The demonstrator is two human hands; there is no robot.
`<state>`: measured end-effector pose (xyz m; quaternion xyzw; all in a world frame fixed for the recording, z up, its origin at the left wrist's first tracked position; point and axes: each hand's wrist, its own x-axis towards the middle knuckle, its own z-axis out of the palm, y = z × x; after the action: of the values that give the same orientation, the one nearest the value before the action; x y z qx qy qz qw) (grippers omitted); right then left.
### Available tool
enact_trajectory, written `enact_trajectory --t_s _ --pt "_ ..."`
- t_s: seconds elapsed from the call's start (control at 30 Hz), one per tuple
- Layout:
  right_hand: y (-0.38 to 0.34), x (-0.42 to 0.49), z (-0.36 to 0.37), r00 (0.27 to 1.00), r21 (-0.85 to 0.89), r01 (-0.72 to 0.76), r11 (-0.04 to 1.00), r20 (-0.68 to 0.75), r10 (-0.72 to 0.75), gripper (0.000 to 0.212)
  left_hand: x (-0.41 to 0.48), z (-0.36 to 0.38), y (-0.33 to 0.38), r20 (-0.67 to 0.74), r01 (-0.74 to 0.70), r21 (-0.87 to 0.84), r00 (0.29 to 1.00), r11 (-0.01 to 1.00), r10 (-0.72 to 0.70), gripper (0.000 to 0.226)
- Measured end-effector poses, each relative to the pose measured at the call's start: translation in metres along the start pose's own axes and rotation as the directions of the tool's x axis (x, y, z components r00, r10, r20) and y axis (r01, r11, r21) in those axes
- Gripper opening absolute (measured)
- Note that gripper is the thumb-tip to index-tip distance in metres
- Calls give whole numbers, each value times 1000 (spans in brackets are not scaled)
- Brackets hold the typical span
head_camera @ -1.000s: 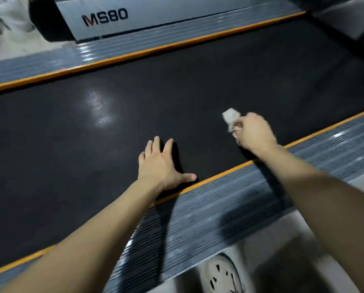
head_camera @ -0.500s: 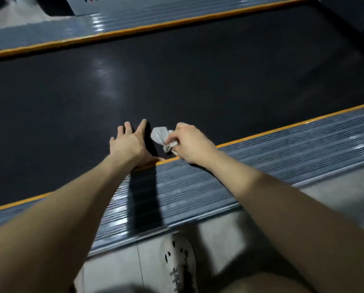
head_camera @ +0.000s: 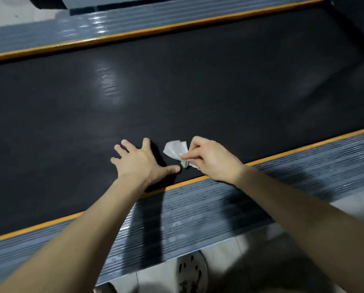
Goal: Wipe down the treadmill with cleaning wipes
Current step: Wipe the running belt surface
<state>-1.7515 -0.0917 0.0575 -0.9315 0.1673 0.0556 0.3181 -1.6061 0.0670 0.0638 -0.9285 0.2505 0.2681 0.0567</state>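
Treadmill belt [head_camera: 198, 81] underfoot, wiping near its front edge.
Your L hand [head_camera: 141, 163] lies flat, fingers spread; R hand [head_camera: 210, 159] pinches crumpled wipe [head_camera: 175, 150] on belt. Next: sweep sideways w/ steady pressure.

Treadmill belt [head_camera: 198, 87]: black, finely textured rubbery surface with a dull sheen. Side rail [head_camera: 198, 216]: grey ribbed plastic, semi-glossy, with a smooth orange edge strip [head_camera: 303, 148]. Wipe [head_camera: 174, 150]: white, crumpled, papery cloth. Floor [head_camera: 223, 248]: pale smooth tile.
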Motion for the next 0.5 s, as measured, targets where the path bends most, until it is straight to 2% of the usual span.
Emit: enact_trajectory --t_s 0.07,0.13,0.17,0.2,0.23,0.27,0.3,0.33,0.37,0.4,0.43,0.47,0.5 --pt "24 -10 -25 999 -54 -36 998 12 36 19 0 -3 21 -9 65 -68 998 996 -66 150" --pt "67 -16 -66 968 -185 -237 954 -127 216 23 -1 -3 41 -31 54 -99 998 994 -58 154" --pt "88 -21 -90 906 -240 -395 887 -261 333 23 -2 -1 49 -45 20 -102 999 995 -25 153" --pt "107 -25 -108 807 -215 -552 806 -379 453 23 -6 1 57 -56 -12 -108 998 994 6 151" --pt "118 -29 -117 711 -129 -649 750 -454 538 24 -11 6 63 -65 -26 -122 998 992 18 151" --pt "113 -30 -112 682 -85 -661 746 -482 550 23 -17 10 69 -66 -19 -138 998 990 10 152" --pt "101 -26 -99 729 -83 -602 794 -464 504 22 -19 15 74 -56 -6 -143 998 990 -2 154" --pt "86 -22 -81 816 -95 -500 861 -386 431 21 -19 18 81 -39 4 -137 999 991 -9 155" --pt "68 -23 -61 915 -105 -352 930 -251 317 20 -18 20 87 -20 12 -123 1000 992 -15 155" --pt "54 -28 -42 981 -102 -183 978 -85 175 19 -17 22 91 -4 23 -109 1000 994 -23 155" --pt "47 -32 -32 997 -103 -48 993 51 54 19 -17 23 93 2 34 -102 999 994 -34 156" --pt "47 -31 -35 994 -110 36 993 110 -24 21 -15 21 94 4 46 -91 999 995 -46 157" --pt "60 -27 -47 994 -103 35 994 105 -24 24 -15 20 94 6 58 -77 998 995 -58 159"
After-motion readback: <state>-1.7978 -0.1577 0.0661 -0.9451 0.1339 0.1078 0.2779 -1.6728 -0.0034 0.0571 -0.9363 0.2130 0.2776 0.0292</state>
